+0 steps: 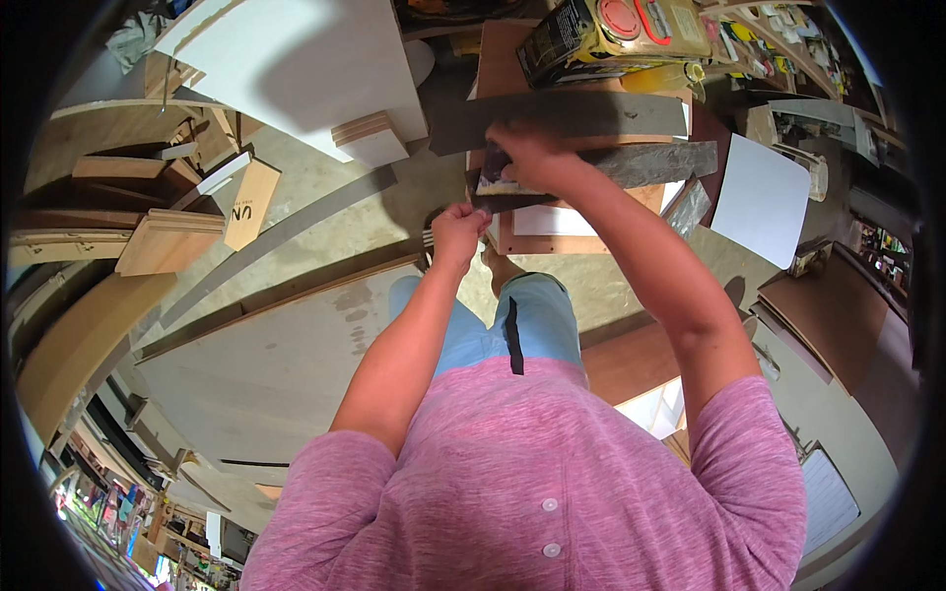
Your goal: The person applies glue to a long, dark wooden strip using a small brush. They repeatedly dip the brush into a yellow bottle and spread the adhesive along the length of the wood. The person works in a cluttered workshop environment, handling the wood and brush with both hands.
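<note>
My left hand [460, 233] pinches the near left end of a narrow dark strip [517, 202] between thumb and fingers. Above and to its right, my right hand [536, 159] grips a small dark flat piece [497, 164] with a pale, smeared lower edge, pressed close over the strip; its exact kind is unclear. A grey-streaked dark strip [658, 163] reaches out to the right from beneath my right forearm. Beyond it a wider dark strip [628, 114] lies across a wooden box-like stand [547, 244].
A stained metal can [569, 44] with a red cap and handle stands behind the strips, beside a bottle of yellow liquid [654, 77]. White panels [761, 199] lean at right. Stacked wood offcuts [174, 240] and a long curved grey strip [295, 236] lie left. A large board [281, 354] lies near my legs.
</note>
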